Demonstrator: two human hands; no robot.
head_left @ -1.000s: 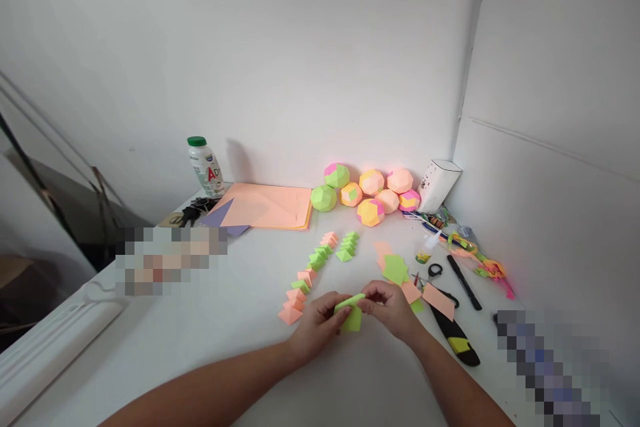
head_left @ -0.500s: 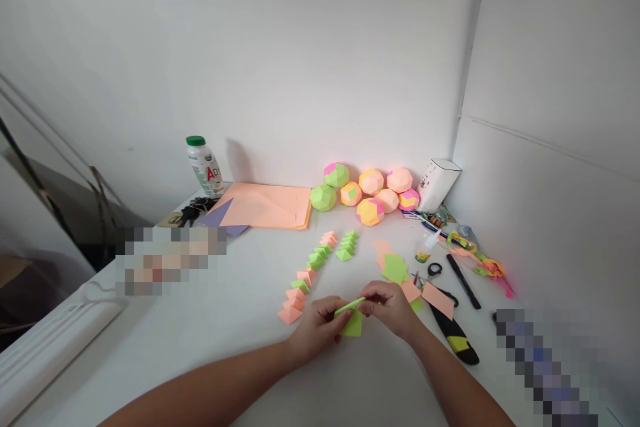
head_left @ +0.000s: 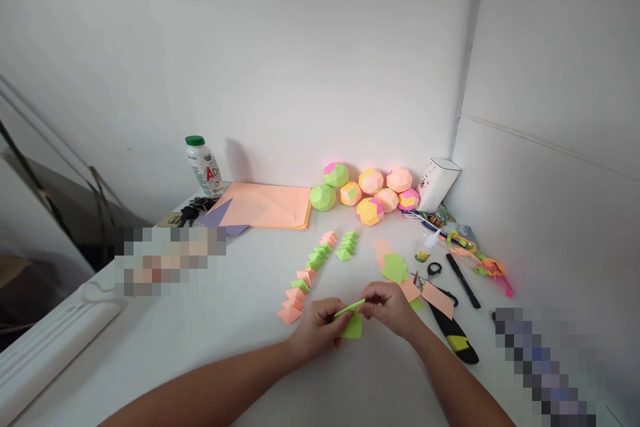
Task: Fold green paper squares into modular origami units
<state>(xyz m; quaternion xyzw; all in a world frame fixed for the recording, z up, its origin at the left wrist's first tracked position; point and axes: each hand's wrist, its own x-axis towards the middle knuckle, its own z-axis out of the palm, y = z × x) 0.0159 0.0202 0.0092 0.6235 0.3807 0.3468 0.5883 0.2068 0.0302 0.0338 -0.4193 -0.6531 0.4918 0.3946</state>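
My left hand (head_left: 317, 328) and my right hand (head_left: 393, 309) meet over the white table (head_left: 210, 340), both pinching one small green square of paper (head_left: 352, 321). Its upper flap is folded nearly flat onto the lower half. Just beyond my hands lies a curved row of folded green and peach paper pieces (head_left: 313, 271). A small pile of flat green and peach squares (head_left: 393, 265) lies beside my right hand.
Several paper balls (head_left: 367, 191) sit against the back wall, beside a white box (head_left: 439, 184). Peach sheets (head_left: 265, 204), keys and a green-capped bottle (head_left: 203, 165) are at the back left. Scissors (head_left: 434, 273), a glue bottle (head_left: 427, 248), a black-yellow knife (head_left: 454, 333) and pens lie at the right.
The upper flap of the green paper has come down closer onto the lower half. Both hands have stayed in place.
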